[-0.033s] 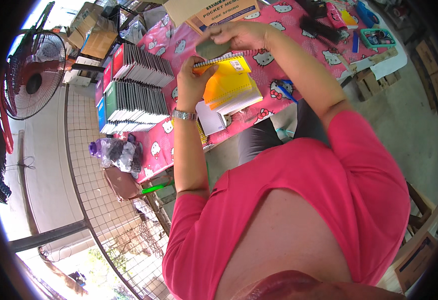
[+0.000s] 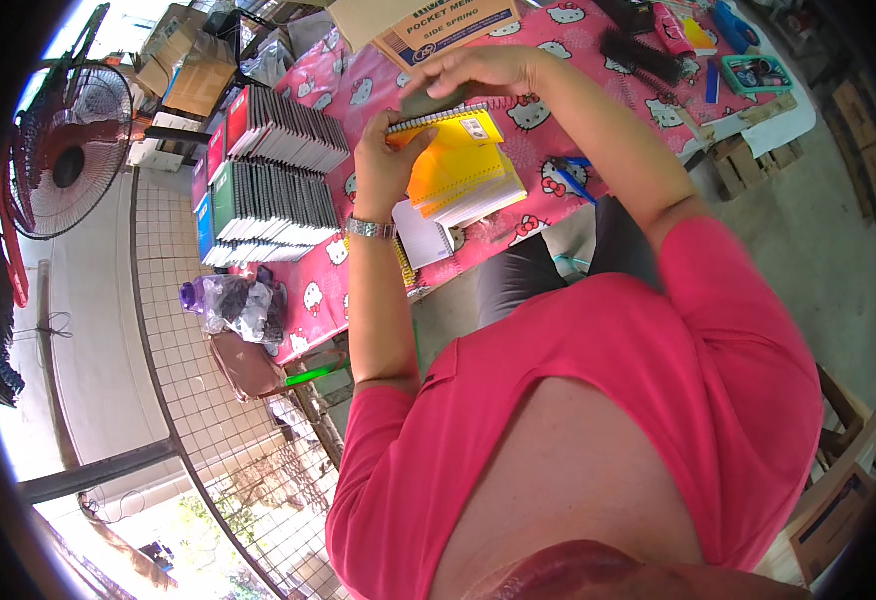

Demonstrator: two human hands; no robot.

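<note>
Our left hand [image 2: 383, 165] is closed, with thumb and fingers pinching the upper edge of the yellow notebook [image 2: 468, 129]. Our right hand [image 2: 488, 70], just above this grip, is half curled over a dark object [image 2: 428, 100]; whether it holds the object firmly, we cannot tell.

Along the pinched edge lies a coil [image 2: 438, 118], so we judge this binding to be partly or nearly finished. The yellow stack [image 2: 468, 190] directly below shows holes and no coil we can see, so it probably remains to be done. Left of the grip, the piles [image 2: 273, 210] look already bound.

Far right of the grip, the green tray [image 2: 727, 78] contains small items, too small to identify. Beyond the right hand, the carton [image 2: 448, 38] does not show us its contents.
</note>
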